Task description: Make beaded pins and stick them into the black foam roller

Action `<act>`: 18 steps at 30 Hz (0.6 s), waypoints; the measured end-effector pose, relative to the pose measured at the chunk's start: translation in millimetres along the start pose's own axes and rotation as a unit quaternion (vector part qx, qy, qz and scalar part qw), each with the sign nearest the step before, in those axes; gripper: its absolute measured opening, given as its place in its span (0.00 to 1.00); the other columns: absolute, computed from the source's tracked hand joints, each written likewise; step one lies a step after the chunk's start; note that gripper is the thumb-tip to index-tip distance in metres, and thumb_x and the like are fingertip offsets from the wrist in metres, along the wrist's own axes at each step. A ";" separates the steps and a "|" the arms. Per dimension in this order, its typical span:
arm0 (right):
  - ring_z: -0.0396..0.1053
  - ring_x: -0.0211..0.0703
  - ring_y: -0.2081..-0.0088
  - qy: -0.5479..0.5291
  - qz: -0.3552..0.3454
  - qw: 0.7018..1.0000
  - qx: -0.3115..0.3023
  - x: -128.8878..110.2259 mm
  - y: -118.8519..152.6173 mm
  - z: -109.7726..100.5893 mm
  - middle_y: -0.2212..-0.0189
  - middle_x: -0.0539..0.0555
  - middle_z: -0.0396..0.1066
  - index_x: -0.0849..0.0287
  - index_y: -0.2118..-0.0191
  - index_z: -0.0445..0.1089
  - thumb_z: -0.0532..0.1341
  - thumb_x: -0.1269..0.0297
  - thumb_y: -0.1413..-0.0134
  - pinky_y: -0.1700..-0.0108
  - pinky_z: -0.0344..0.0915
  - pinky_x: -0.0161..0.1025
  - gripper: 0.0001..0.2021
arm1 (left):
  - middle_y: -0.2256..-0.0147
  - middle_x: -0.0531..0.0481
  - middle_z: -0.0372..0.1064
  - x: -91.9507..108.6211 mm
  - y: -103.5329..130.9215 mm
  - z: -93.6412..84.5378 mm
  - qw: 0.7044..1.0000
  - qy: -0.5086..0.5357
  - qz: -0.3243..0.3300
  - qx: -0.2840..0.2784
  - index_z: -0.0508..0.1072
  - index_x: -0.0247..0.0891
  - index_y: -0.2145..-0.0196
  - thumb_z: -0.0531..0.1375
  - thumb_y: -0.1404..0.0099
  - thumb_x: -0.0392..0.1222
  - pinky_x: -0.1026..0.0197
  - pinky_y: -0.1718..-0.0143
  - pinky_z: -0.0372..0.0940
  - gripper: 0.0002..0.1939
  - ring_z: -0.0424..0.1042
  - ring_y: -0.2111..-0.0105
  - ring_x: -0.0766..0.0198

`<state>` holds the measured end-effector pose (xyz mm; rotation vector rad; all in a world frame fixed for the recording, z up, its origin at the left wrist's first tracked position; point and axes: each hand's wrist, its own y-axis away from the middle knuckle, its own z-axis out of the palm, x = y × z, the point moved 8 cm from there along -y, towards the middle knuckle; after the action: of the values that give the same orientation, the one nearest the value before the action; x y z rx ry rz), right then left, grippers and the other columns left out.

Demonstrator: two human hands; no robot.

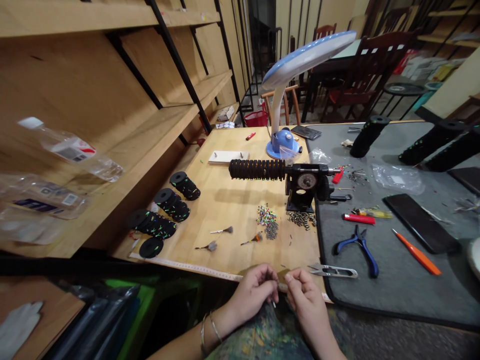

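At the table's near edge my left hand point(258, 291) is closed with its fingers curled in. A short thin piece with a pale tip point(274, 303) pokes out beneath its fingers. Close beside it, my right hand point(304, 294) pinches thumb against forefinger; whatever lies in that pinch is too small to make out. Thread snips point(335, 271) lie just right of my right hand. Ahead of my hands are small feather-tufted pieces point(252, 239), a heap of coloured beads point(266, 215) and a pile of small dark metal bits point(302, 220).
A black winding device point(305, 182) carries a ribbed black roll point(257, 169). Black foam spools point(152, 222) line the left side. A blue desk lamp point(283, 145) stands behind. Blue pliers point(358, 247), an orange-handled tool point(418, 254) and a phone point(420, 222) rest on the grey mat point(393, 295).
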<state>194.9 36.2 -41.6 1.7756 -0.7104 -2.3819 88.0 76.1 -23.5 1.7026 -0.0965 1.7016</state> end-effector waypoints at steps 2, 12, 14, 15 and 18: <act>0.45 0.30 0.85 0.004 0.000 1.000 -0.005 0.0 -0.1 0.8 0.88 0.38 0.48 0.56 0.75 0.61 0.63 0.34 0.59 0.82 0.43 0.29 0.27 | 0.82 0.57 0.62 1.7 -0.1 -1.3 1.000 -0.018 0.013 0.011 0.64 0.37 0.72 0.56 0.45 0.39 0.66 0.77 0.56 0.04 0.61 0.81 0.69; 0.46 0.32 0.82 0.016 -0.024 0.998 -0.046 -3.0 -0.5 7.5 0.84 0.40 0.50 0.58 0.72 0.63 0.61 0.38 0.52 0.79 0.45 0.31 0.24 | 0.79 0.57 0.57 9.2 4.4 -3.8 0.986 -0.137 0.068 0.059 0.71 0.34 0.71 0.59 0.41 0.39 0.67 0.76 0.53 0.05 0.55 0.78 0.69; 0.50 0.34 0.80 0.031 -0.036 0.997 -0.056 -5.6 0.1 7.8 0.82 0.42 0.54 0.58 0.70 0.65 0.61 0.42 0.50 0.77 0.49 0.32 0.21 | 0.77 0.55 0.61 13.6 5.9 -7.3 0.984 -0.145 0.080 0.066 0.71 0.34 0.70 0.59 0.40 0.40 0.67 0.74 0.56 0.06 0.59 0.76 0.68; 0.53 0.35 0.78 0.046 -0.043 0.996 -0.061 -7.1 0.6 7.9 0.81 0.44 0.57 0.59 0.70 0.66 0.62 0.45 0.50 0.75 0.51 0.32 0.19 | 0.75 0.53 0.64 17.2 6.6 -9.8 0.982 -0.149 0.093 0.070 0.72 0.34 0.68 0.59 0.39 0.40 0.66 0.72 0.57 0.06 0.62 0.74 0.67; 0.56 0.37 0.76 0.108 -0.064 0.990 -0.066 -9.1 2.5 7.5 0.80 0.45 0.59 0.58 0.76 0.65 0.62 0.54 0.50 0.73 0.53 0.34 0.14 | 0.69 0.50 0.69 26.5 7.6 -17.4 0.976 -0.156 0.127 0.080 0.71 0.35 0.64 0.58 0.37 0.39 0.65 0.67 0.61 0.06 0.67 0.69 0.65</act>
<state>190.4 39.4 -30.9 2.0367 -0.4147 -2.2036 72.8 90.8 1.3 2.1470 -0.3440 1.6413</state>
